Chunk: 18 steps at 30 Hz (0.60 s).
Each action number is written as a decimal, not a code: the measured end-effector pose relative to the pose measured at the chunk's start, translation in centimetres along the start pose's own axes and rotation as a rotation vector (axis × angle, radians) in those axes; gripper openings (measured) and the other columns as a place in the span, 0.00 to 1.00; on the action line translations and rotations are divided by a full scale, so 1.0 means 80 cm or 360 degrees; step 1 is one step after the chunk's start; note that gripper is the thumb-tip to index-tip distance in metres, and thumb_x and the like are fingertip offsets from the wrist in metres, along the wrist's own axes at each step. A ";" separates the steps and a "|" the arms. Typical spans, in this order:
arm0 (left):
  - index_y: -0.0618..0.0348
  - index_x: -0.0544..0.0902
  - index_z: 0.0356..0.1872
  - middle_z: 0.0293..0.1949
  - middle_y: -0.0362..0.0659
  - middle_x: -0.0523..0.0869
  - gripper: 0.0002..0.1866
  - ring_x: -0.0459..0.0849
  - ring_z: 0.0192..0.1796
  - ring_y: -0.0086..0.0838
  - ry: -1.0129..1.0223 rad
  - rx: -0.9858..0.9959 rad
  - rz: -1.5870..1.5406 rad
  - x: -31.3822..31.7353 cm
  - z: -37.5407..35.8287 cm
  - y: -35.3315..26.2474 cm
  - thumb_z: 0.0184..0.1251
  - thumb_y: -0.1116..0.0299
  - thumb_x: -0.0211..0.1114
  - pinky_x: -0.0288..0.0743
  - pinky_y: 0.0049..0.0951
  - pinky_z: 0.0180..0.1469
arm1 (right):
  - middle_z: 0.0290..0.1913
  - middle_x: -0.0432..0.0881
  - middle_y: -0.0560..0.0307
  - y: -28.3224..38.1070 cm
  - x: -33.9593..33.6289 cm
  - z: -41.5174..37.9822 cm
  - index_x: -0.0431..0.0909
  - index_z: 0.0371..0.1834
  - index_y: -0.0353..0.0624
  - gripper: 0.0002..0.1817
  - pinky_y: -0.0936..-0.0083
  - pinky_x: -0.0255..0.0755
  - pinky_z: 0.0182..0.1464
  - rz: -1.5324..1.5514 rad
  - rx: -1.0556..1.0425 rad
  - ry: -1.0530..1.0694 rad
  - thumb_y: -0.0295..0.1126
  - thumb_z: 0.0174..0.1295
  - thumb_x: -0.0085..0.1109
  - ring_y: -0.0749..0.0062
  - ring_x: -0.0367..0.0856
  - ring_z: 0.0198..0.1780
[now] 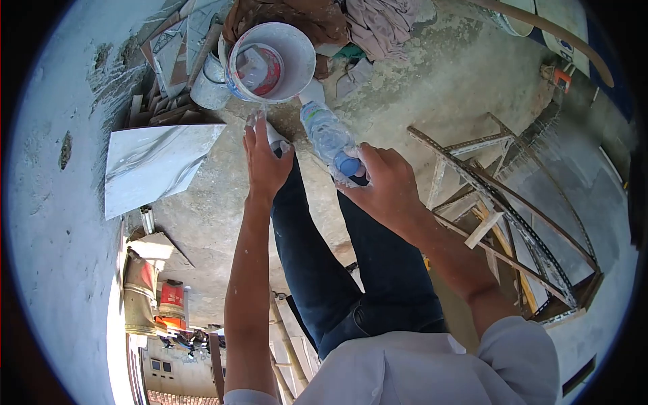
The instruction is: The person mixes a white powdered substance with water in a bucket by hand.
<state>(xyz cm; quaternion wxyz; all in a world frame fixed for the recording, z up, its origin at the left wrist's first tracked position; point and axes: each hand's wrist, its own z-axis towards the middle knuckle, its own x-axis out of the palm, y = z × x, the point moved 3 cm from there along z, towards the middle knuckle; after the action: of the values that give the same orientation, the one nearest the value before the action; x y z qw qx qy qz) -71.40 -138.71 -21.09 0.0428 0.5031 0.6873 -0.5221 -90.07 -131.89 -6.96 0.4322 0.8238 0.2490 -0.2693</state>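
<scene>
"Blue was the cap (pixel 347 165), but where was the bottle (pixel 322 128)?"

"Just beyond the person's knees, to the right of the left hand (pixel 266 162). Its capped end pointed near, its base far and a little left, towards the bucket (pixel 298 57)."

"How were the hands placed?"

"The right hand (pixel 378 182) had its thumb and fingers round the capped end. The left had its thumb well away from its fingers, just near of the bucket; nothing showed in it, though its palm was hidden."

"Which step was in hand?"

"Handling the bottle, by the look of it, with the cap apparently on. Whether it held any liquid, nobody could tell."

"And the next move?"

"It probably called for a firm grip, since white smears (pixel 258 121) on the hands could have made smooth plastic slip. The left seemed well placed to steady the bottle."
</scene>
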 end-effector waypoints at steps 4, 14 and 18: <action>0.59 0.65 0.67 0.66 0.61 0.63 0.46 0.58 0.70 0.56 0.0214 0.0190 -0.0013 -0.004 -0.027 -0.038 0.41 0.67 0.77 0.52 0.51 0.71 | 0.28 0.81 0.52 0.022 -0.002 0.001 0.74 0.43 0.39 0.27 0.68 0.74 0.35 -0.0030 -0.0207 -0.0028 0.36 0.41 0.77 0.61 0.80 0.30; 0.66 0.77 0.55 0.48 0.55 0.83 0.37 0.79 0.53 0.51 0.0231 0.0281 -0.0087 0.001 -0.006 -0.045 0.37 0.66 0.79 0.72 0.44 0.58 | 0.27 0.82 0.48 0.010 -0.010 0.031 0.72 0.42 0.37 0.25 0.67 0.78 0.34 0.0079 0.0099 0.0250 0.39 0.47 0.74 0.57 0.85 0.31; 0.62 0.76 0.56 0.49 0.52 0.83 0.37 0.81 0.53 0.48 0.0328 0.0131 -0.0017 0.008 -0.013 -0.039 0.37 0.70 0.78 0.75 0.42 0.54 | 0.28 0.83 0.47 -0.002 0.002 0.042 0.74 0.41 0.35 0.20 0.65 0.79 0.36 -0.0063 0.0016 0.0366 0.38 0.53 0.69 0.56 0.86 0.32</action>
<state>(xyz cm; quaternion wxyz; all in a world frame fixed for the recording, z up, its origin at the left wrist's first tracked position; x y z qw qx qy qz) -73.51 -137.32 -18.89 -0.0516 0.5518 0.6687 -0.4957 -90.86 -134.65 -8.77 0.3914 0.8462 0.3119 -0.1828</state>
